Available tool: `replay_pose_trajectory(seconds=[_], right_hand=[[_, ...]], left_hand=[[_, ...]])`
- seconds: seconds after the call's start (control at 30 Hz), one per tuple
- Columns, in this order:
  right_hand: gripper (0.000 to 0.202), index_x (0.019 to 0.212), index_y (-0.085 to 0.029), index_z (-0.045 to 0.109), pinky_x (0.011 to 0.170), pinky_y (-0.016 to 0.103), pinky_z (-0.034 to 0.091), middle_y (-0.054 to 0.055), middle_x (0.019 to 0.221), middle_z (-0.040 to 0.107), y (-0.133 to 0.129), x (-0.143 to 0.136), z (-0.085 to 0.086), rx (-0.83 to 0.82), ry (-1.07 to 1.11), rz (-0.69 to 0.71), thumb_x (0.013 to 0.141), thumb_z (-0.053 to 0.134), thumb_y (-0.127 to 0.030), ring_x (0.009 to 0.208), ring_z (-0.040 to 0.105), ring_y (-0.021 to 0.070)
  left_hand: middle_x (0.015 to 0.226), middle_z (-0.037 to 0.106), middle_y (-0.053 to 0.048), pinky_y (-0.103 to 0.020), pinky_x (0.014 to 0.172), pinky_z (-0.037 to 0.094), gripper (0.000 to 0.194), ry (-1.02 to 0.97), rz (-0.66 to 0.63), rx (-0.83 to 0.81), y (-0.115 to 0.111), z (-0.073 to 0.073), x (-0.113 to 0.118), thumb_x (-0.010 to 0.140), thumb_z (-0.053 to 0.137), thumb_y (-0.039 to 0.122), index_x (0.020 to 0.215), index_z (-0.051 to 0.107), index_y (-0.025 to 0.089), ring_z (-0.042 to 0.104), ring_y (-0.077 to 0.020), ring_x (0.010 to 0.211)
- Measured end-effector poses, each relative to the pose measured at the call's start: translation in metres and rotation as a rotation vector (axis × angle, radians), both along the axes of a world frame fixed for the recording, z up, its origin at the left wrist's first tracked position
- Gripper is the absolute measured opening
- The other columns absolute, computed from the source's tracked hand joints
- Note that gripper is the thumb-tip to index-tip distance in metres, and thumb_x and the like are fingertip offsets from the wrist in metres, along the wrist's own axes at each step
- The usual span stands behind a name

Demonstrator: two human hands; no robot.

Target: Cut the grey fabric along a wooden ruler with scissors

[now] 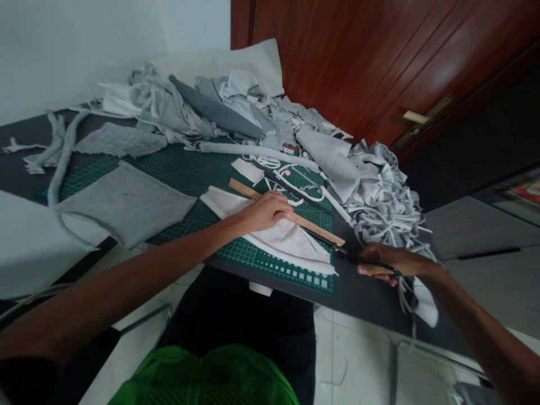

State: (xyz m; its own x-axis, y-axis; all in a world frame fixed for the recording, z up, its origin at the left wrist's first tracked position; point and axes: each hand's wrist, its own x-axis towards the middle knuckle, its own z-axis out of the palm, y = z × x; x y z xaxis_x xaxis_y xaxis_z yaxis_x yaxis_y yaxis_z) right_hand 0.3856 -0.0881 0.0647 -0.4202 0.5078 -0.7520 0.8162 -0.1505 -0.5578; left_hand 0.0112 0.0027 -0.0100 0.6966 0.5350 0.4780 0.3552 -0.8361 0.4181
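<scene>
Green mesh clothing (202, 379) comes nearest, at 6 o'clock. Beyond, over the table (363, 298), the right hand (382, 261) at 4 o'clock grasps black scissors (350, 257), whose blades point along a ruler. The pale cloth (291, 239) lies at 5 o'clock on the cutting mat (185, 222). At centre, the left hand (270, 211) bends its fingers over this wooden ruler (310, 223); whether it grips or only presses, I cannot tell. The step seems cutting along the edge; the next move calls for steady pressure and aligned blades. Farther, toward 11 o'clock, fabric scraps (158, 104) are heaped. No brand, label or writing is readable.
</scene>
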Motion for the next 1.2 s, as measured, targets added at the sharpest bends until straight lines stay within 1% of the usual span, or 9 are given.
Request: replay_pose_trajectory(seconds=[0.1,0.27,0.4,0.57,0.73,0.83,0.9,1.07,1.2], right_hand=[[0.065,0.071,-0.018,0.054,0.041,0.020,0.041,-0.004,0.051,0.048,-0.001,0.000,0.000,-0.012,-0.017,-0.005,0.078,0.076,-0.078,0.043,0.049,0.0104],[0.071,0.067,-0.019,0.049,0.045,0.021,0.044,-0.003,0.053,0.049,-0.001,-0.001,-0.001,0.002,0.008,0.010,0.073,0.075,-0.085,0.046,0.053,0.0110],[0.067,0.070,-0.018,0.053,0.042,0.020,0.039,-0.004,0.051,0.046,-0.004,-0.003,0.001,0.018,-0.012,-0.002,0.078,0.073,-0.081,0.042,0.048,0.0099],[0.070,0.070,-0.019,0.051,0.045,0.021,0.045,-0.003,0.055,0.050,-0.004,-0.002,0.002,-0.047,0.034,0.023,0.076,0.073,-0.084,0.047,0.052,0.0108],[0.065,0.071,-0.018,0.054,0.040,0.020,0.037,-0.006,0.048,0.045,-0.003,0.001,-0.002,-0.006,0.025,0.000,0.080,0.073,-0.080,0.040,0.044,0.0090],[0.065,0.067,-0.019,0.049,0.042,0.020,0.039,-0.005,0.049,0.046,-0.002,0.000,-0.004,-0.022,0.026,0.006,0.078,0.078,-0.076,0.042,0.047,0.0095],[0.068,0.064,-0.020,0.045,0.043,0.020,0.040,-0.005,0.049,0.044,-0.002,0.000,-0.006,-0.039,0.046,0.010,0.075,0.079,-0.078,0.043,0.047,0.0093],[0.070,0.073,-0.018,0.052,0.044,0.021,0.042,-0.003,0.054,0.050,-0.002,0.007,-0.010,-0.045,0.091,-0.023,0.077,0.071,-0.086,0.045,0.049,0.0100],[0.068,0.075,-0.018,0.052,0.046,0.023,0.046,-0.003,0.056,0.050,-0.003,0.011,-0.009,-0.049,0.119,-0.027,0.079,0.071,-0.083,0.046,0.050,0.0101]], left_hand=[[0.085,0.070,-0.004,-0.035,0.088,0.046,0.024,-0.001,-0.005,0.003,0.000,0.000,0.000,0.104,0.056,0.020,0.089,0.075,0.019,0.063,-0.0204,0.087],[0.081,0.069,-0.003,-0.035,0.086,0.046,0.023,-0.002,0.004,0.014,0.001,-0.001,0.000,0.103,0.057,0.019,0.087,0.074,0.019,0.063,-0.0203,0.085],[0.084,0.070,-0.004,-0.034,0.086,0.046,0.025,0.001,-0.002,0.018,0.001,0.000,0.000,0.103,0.056,0.018,0.087,0.074,0.019,0.063,-0.0206,0.087],[0.084,0.071,-0.003,-0.034,0.086,0.046,0.023,-0.010,0.000,0.010,0.001,0.000,0.000,0.103,0.057,0.020,0.089,0.075,0.020,0.063,-0.0205,0.086],[0.081,0.069,-0.003,-0.035,0.085,0.045,0.024,0.001,-0.006,0.021,0.002,0.000,0.000,0.103,0.056,0.018,0.085,0.073,0.019,0.062,-0.0207,0.085],[0.082,0.069,-0.003,-0.035,0.086,0.046,0.023,-0.001,-0.004,0.015,0.001,0.000,-0.001,0.102,0.057,0.017,0.086,0.074,0.019,0.062,-0.0207,0.085],[0.081,0.069,-0.003,-0.035,0.087,0.046,0.022,-0.005,-0.002,0.008,0.001,0.000,0.000,0.102,0.058,0.017,0.086,0.074,0.019,0.062,-0.0207,0.085],[0.084,0.071,-0.003,-0.035,0.090,0.047,0.022,-0.027,-0.020,-0.020,0.000,0.001,0.000,0.103,0.058,0.019,0.090,0.075,0.020,0.064,-0.0200,0.086],[0.086,0.071,-0.003,-0.035,0.089,0.047,0.021,-0.040,-0.017,-0.020,0.001,0.001,-0.001,0.103,0.058,0.019,0.093,0.076,0.020,0.064,-0.0197,0.086]])
